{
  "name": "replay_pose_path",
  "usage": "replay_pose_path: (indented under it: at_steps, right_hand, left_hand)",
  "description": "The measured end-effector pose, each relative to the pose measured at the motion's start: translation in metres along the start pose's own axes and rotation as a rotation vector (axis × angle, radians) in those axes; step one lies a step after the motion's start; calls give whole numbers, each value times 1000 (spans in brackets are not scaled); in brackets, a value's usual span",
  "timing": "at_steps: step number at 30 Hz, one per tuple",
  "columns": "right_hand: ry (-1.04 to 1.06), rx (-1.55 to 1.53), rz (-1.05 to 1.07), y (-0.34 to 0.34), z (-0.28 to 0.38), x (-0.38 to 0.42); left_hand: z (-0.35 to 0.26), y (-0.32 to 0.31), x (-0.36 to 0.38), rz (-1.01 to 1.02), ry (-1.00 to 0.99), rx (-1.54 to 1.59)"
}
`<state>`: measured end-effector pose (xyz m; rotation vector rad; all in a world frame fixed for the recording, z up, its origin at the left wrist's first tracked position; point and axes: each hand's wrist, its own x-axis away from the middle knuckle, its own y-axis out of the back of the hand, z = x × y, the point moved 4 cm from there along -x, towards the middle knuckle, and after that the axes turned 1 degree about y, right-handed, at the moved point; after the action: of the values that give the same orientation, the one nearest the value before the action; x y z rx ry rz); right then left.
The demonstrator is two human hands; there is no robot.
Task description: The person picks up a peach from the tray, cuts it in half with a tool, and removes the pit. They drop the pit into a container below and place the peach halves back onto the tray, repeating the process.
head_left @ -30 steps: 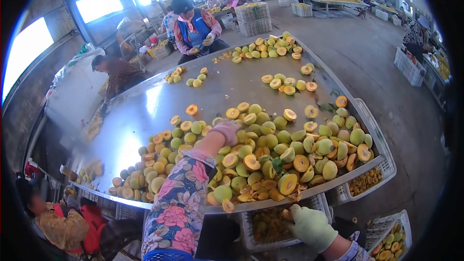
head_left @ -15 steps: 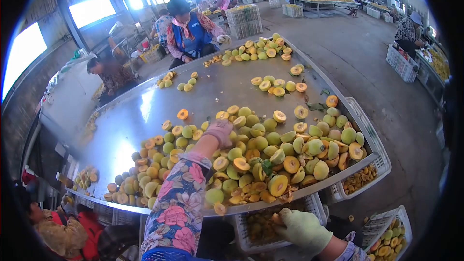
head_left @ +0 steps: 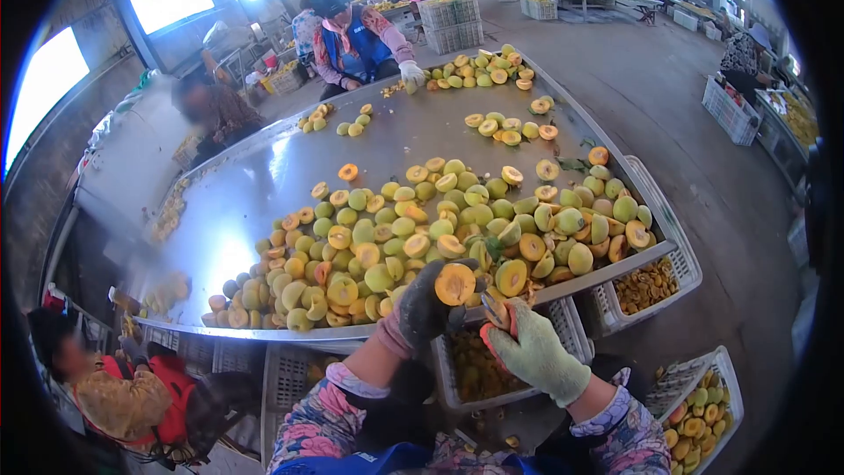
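Low in the frame's center, the gloved left hand (head_left: 420,310) gripped a halved peach (head_left: 454,283), cut face up, just over the metal table (head_left: 264,193) edge. Beside it, the gloved right hand (head_left: 534,354) pinched a small piece (head_left: 494,309) above a white crate (head_left: 492,378).

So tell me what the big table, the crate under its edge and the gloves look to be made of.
The table looks like bare sheet metal, likely stainless steel: grey and shiny, mirroring the window light. The crate seems to be moulded white plastic, with a lattice of small openings. The glove on the left hand and the one on the right hand look like knitted fabric, matte and soft, possibly coated.
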<state>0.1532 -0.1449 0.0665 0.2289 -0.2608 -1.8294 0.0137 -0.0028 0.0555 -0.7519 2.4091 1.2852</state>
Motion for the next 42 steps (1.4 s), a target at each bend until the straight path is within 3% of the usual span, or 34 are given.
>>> replay_pose_path:
  at_steps: [2, 3, 5, 7, 8, 9, 10, 16, 18, 23, 27, 28, 29, 30, 31, 35, 37, 38, 40, 41, 42]
  right_hand:
    - [1, 31, 11, -2, 3, -1]
    - [-77, -25, 57, -4, 3, -1]
    - [-160, -78, 97, -4, 7, -3]
    - [-193, 59, 135, -4, 9, -5]
    - [-199, 61, 135, -7, 0, -6]
    - [-77, 132, 84, -10, -10, -8]
    - [46, 203, 33, -11, -14, -9]
    - [107, 475, -66, -15, -6, -12]
    - [126, 512, -54, -18, -4, -13]
    - [145, 551, -10, -23, -2, -11]
    - [127, 402, 38, -28, -14, -11]
    - [137, 303, 60, -31, -17, -10]
    - [134, 300, 63, -30, -13, -11]
    - [-97, 104, 160, -29, -13, -12]
    - [-327, -95, 252, -30, -13, -12]
    - [-488, -240, 329, -32, -12, -10]
    - [-99, 121, 149, -35, -24, -12]
    - [-101, 118, 146, -37, -32, -12]
    - [133, 297, 60, -38, -33, -12]
    - [131, 295, 57, -36, -30, -12]
    - [-38, 136, 151, -35, -29, -14]
  left_hand:
    - [6, -17, 8, -109, -30, 449]
    - [3, -21, 10, -70, -27, 555]
    - [1, -29, 9, -107, 6, 524]
    - [0, -32, 10, -149, 48, 491]
    - [3, -33, 10, -119, 171, 500]
    - [6, -35, 10, -88, 292, 508]
    - [3, -35, 6, -87, 292, 513]
    - [15, -44, 5, -135, 362, 476]
    - [8, -36, -1, -141, 401, 337]
    - [19, -37, 3, -157, 277, 189]
    - [28, -39, 10, -124, 169, 20]
    - [28, -40, 11, -122, 174, 20]
    - [29, -42, 11, -148, 251, 306]
    - [29, -44, 10, -174, 324, 593]
    - [26, -43, 8, -173, 326, 592]
    - [23, -41, 6, -166, 346, 593]
    - [27, -41, 7, -160, 321, 519]
    - [30, -43, 8, -146, 340, 580]
    - [32, -47, 11, -125, 362, 643]
    - [30, -44, 11, -138, 325, 473]
    - [27, -42, 10, -152, 285, 303]
